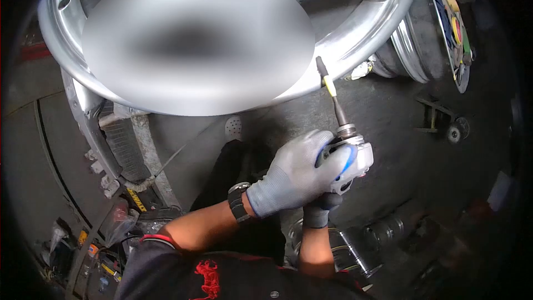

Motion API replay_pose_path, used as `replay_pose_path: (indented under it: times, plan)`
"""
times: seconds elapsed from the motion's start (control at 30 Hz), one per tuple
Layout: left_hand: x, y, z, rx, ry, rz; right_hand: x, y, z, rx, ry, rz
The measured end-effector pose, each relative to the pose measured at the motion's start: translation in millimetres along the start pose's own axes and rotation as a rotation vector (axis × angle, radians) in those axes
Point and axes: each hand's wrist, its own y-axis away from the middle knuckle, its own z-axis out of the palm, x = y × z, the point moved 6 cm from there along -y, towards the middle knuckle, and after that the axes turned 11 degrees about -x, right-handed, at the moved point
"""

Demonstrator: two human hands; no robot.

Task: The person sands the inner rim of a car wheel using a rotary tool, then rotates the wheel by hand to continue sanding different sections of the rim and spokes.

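A large silver wheel rim spans the top, partly hidden by a blurred oval. My left hand, in a grey glove with blue inside, is wrapped round the head of a power tool. From the tool a shaft with a yellow band points up to the rim, its dark tip over the rim's lower right edge; contact is unclear. My right hand, in a darker glove, is closed below the tool's head, mostly hidden behind the tool and left hand.
A metal frame stands at the left. Another rim and a round tray of items are at the right. A small wheeled stand sits on the floor. Tools and bags lie lower left; shiny metal rings lie lower right.
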Motion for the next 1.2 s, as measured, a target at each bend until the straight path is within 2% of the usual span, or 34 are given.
replay_pose_path:
  times: [0.03,0.13,0.17,0.23,0.27,0.3,0.37,0.4,0.5,0.63,0.7,0.83,0.87,0.97,1.0,1.03,1.1,1.2]
  plan:
    - [1.2,-1.8,2.5,-0.039,-0.076,-0.003,12.6,5.9,10.9,-0.089,-0.136,0.034]
    - [-1.8,14.7,0.1,0.019,-0.073,-0.035,41.9,22.9,43.8,-0.353,-0.551,0.158]
    - [-3.3,19.0,-0.9,0.037,-0.069,-0.076,37.6,20.8,42.2,-0.352,-0.542,0.152]
    - [-3.1,18.0,2.8,0.068,-0.042,-0.034,27.1,18.1,26.2,-0.215,-0.941,0.216]
    - [-1.8,13.4,6.4,0.065,-0.041,-0.021,14.1,-0.5,12.4,-0.239,-1.475,0.250]
    - [-0.3,8.6,9.2,0.061,-0.041,-0.007,16.0,-4.0,2.4,-0.116,-1.503,0.390]
    - [14.0,-3.0,10.8,0.037,-0.127,0.118,-6.6,-37.9,-39.6,-0.121,-1.059,0.161]
    - [18.4,-12.5,12.0,0.012,-0.124,0.131,-9.1,-50.8,-51.9,-0.083,-0.999,0.092]
    - [26.1,-38.5,13.5,-0.032,-0.076,0.090,3.8,-70.6,-62.9,0.018,-1.209,0.047]
    - [21.2,-32.5,17.8,-0.033,-0.130,0.070,-1.1,-64.4,-61.9,-0.034,-1.200,0.037]
    - [18.9,-9.9,15.3,0.149,-0.178,0.185,-10.7,-56.1,-59.2,-0.100,-1.198,0.042]
    - [17.3,0.5,21.0,0.289,-0.173,0.156,-15.3,-64.6,-66.0,-0.156,-1.261,0.007]
    - [18.2,-7.0,23.3,0.237,-0.122,0.096,-12.2,-70.8,-69.6,-0.145,-1.279,-0.003]
    - [24.1,-37.8,31.3,0.226,-0.142,0.118,1.2,-94.6,-85.5,-0.077,-1.286,-0.061]
    - [26.4,-50.5,31.2,0.154,-0.096,0.085,6.1,-100.9,-89.5,-0.058,-1.275,-0.078]
    - [27.5,-59.4,32.5,0.197,-0.105,0.152,11.0,-106.1,-91.4,-0.046,-1.268,-0.093]
    - [27.8,-66.7,29.8,0.134,-0.052,0.104,16.2,-113.0,-92.0,-0.046,-1.248,-0.120]
    - [16.6,-51.0,29.7,0.218,0.062,0.178,10.5,-103.9,-87.3,-0.113,-1.210,-0.126]
